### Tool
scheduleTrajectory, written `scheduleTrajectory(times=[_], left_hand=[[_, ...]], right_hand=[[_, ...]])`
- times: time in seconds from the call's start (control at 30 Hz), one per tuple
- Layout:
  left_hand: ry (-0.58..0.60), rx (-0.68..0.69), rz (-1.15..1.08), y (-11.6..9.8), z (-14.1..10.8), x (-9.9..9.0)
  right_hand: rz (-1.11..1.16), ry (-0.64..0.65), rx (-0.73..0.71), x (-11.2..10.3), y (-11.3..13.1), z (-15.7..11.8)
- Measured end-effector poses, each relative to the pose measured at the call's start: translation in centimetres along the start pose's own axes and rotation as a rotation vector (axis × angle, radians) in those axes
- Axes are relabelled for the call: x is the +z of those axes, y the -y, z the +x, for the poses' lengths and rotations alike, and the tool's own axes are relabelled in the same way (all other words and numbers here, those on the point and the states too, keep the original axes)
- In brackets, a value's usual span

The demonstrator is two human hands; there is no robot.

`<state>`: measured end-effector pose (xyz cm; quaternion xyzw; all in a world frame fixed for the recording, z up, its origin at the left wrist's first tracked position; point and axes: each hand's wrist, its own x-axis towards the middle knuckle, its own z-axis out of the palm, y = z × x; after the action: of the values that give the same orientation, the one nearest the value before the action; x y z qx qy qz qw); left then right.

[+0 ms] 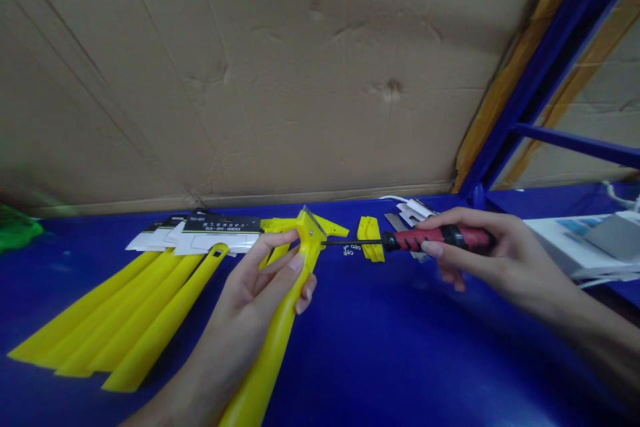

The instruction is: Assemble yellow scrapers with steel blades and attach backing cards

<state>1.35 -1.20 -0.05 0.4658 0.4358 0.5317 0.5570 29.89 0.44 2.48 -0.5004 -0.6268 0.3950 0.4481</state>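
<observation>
My left hand (pixel 265 280) is wrapped round a long yellow scraper (pixel 273 347), near its head, which points up and carries a small screw. A red and black screwdriver (pixel 435 237) lies level in the closed fingers of my right hand (pixel 480 253). Its thin shaft reaches left, and the tip meets the scraper head beside the screw. Behind the shaft are small yellow pieces (pixel 369 227) on the blue table (pixel 390 347). Small white bits lie under the shaft.
Several yellow handles (pixel 150 320) with black and white packaging (pixel 215 233) lie at the left. Metal blades (pixel 397 223) and a white box (pixel 565 240) are at the right. Cardboard (pixel 300 80) stands behind, with a blue metal frame (pixel 530 73) at the right.
</observation>
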Motion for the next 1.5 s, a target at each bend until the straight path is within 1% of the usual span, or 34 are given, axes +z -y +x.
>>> scheduleTrajectory(times=[0.1,0.23,0.37,0.43,0.53,0.7,0.87,1.0,1.1,1.17,1.23,1.3,1.37,1.4,1.43,1.5], left_hand=[[-0.022,0.011,-0.014,-0.1,-0.1,0.0],[-0.013,-0.091,0.0,-0.2,0.0,-0.1],[0.017,-0.114,-0.037,0.1,0.2,-0.2],[0.038,-0.119,-0.075,0.2,0.2,0.0],[0.044,-0.157,-0.12,0.2,-0.2,0.5],[0.04,-0.195,-0.149,-0.2,-0.7,1.1],[0.039,-0.19,-0.157,-0.5,-0.7,1.1],[0.061,-0.196,-0.167,-0.1,-0.6,1.0],[0.108,-0.164,-0.183,0.2,-0.4,0.9],[0.12,-0.157,-0.172,0.3,-0.4,0.8],[0.07,-0.157,-0.153,0.2,-0.4,0.8],[0.007,-0.141,-0.138,0.0,-0.4,0.8],[-0.018,-0.119,-0.117,0.0,-0.3,0.7],[-0.017,-0.111,-0.102,0.1,-0.2,0.7],[-0.022,-0.094,-0.092,0.2,-0.1,0.6],[-0.028,-0.068,-0.076,0.4,-0.1,0.8]], right_hand=[[0.017,0.006,0.006,0.0,-0.2,0.1],[0.055,0.019,0.068,-0.2,-0.4,0.2],[0.07,-0.099,0.097,-0.7,0.1,0.1],[0.093,-0.155,0.087,-1.0,0.3,0.0],[0.141,-0.194,0.043,-1.2,0.2,0.0],[0.167,-0.159,-0.054,-1.2,-0.3,-0.1],[0.202,-0.204,-0.035,-1.1,-0.1,-0.3],[0.21,-0.202,-0.038,-0.9,-0.1,-0.3],[0.184,-0.165,-0.098,-1.0,-0.5,-0.2],[0.145,-0.157,-0.137,-1.2,-0.7,-0.1],[0.028,-0.165,-0.218,-1.5,-0.6,-0.2],[-0.145,-0.157,-0.365,-1.7,-0.2,-0.4],[-0.279,-0.124,-0.489,-1.9,0.4,-0.7],[-0.307,-0.104,-0.518,-2.0,0.6,-0.8],[-0.313,-0.086,-0.516,-2.0,0.8,-0.9],[-0.264,-0.077,-0.452,-1.8,1.1,-1.0]])
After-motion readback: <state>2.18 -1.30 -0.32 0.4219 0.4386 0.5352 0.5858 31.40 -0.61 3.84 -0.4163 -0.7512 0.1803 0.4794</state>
